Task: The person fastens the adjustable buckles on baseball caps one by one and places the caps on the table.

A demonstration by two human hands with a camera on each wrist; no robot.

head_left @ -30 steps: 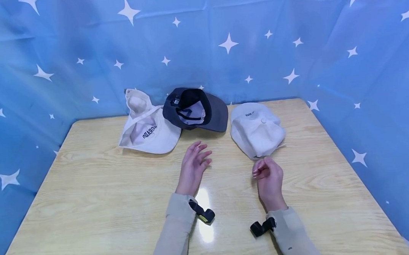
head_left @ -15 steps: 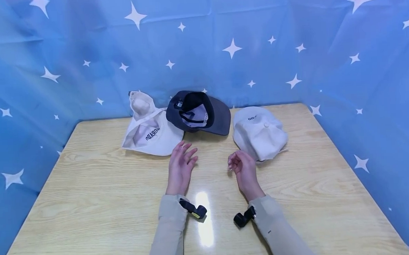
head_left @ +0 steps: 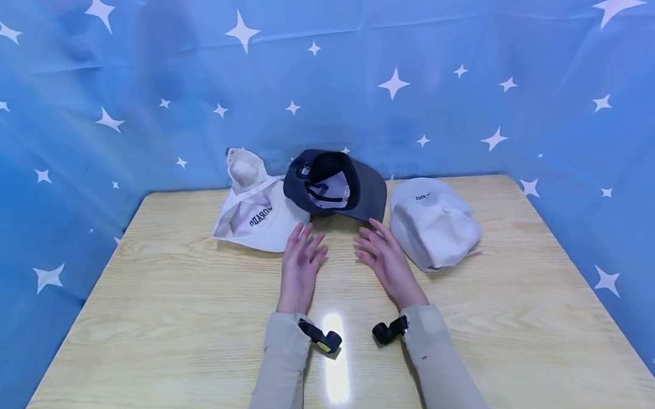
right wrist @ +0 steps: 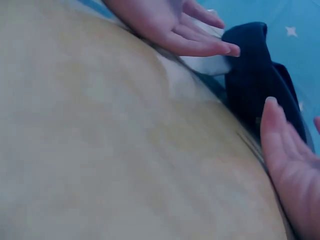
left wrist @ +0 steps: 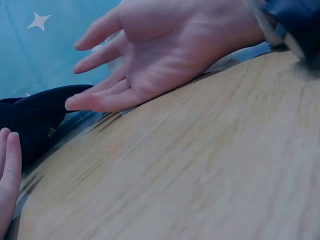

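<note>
Both hands are raised over the wooden table with palms facing each other and nothing between them. My left hand (head_left: pixel 299 270) has relaxed, spread fingers; its fingertips overlap the brim edge of a white baseball cap (head_left: pixel 289 227) in the head view. My right hand (head_left: pixel 390 263) has loosely extended fingers, right beside a second white cap (head_left: pixel 438 230) and just in front of a dark navy cap (head_left: pixel 369 190). The navy cap lies on its side, its inside facing me and brim to the right. The left white cap also shows its inside lettering; the right one sits crown up, slightly crumpled.
The three caps stand in a row along the back of the light wooden table (head_left: pixel 173 321). Behind and at both sides hangs a blue cloth (head_left: pixel 332 64) with white stars. The navy cap overlaps the left white cap. A black camera is strapped to each wrist.
The right hand has moved left and forward from the right white cap, and its curled fingers have opened out. The left hand shifted slightly left, then forward. The caps lie as before; the head view has turned.
</note>
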